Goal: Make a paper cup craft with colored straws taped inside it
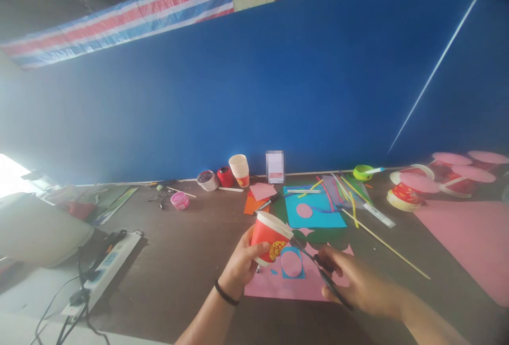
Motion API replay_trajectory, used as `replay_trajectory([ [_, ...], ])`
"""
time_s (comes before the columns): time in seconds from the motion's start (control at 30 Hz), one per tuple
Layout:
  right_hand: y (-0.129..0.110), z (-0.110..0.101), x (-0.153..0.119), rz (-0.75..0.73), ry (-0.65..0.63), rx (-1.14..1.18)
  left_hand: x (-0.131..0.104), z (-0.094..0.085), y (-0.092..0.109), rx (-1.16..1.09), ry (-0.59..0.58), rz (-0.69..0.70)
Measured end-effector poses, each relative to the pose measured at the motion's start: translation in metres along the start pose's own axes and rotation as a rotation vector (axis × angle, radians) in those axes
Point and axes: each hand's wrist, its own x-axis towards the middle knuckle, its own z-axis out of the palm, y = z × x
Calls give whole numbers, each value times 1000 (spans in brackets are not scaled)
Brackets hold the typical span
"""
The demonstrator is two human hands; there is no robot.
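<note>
A red paper cup [267, 236] with a white rim and a yellow pattern is gripped in my left hand [242, 260], its mouth tilted up and to the right. My right hand [353, 281] has its fingers in the handles of black scissors [328, 279]. The scissors' tips meet the cup's rim at its right side; whether the blades are apart is too small to tell. Beneath the hands lies a pink sheet [286, 289] with cut-out holes. A pink circle [291, 264] on a blue square rests on it.
A blue sheet [294, 218] with colored pipe cleaners lies behind the hands. A white cup [239, 170] and yarn [207, 179] stand near the blue wall. Right are several red cups with pink discs [419, 182] and a stick [392, 247]; left, a power strip [107, 268].
</note>
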Motion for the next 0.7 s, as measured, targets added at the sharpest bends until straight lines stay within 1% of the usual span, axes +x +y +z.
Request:
replay_trajectory([
  [0.13,-7,2,5,-2,-20,-39,0,8,4,23,-47,13],
  [0.27,-4,4,8,30,-21,-58,1,10,6,43,-72,11],
  [0.47,4,7,12,22,-47,-10,1,8,5,102,-65,-5],
  [0.7,3,11,13,-9,-15,9,0,12,3,92,-61,9],
])
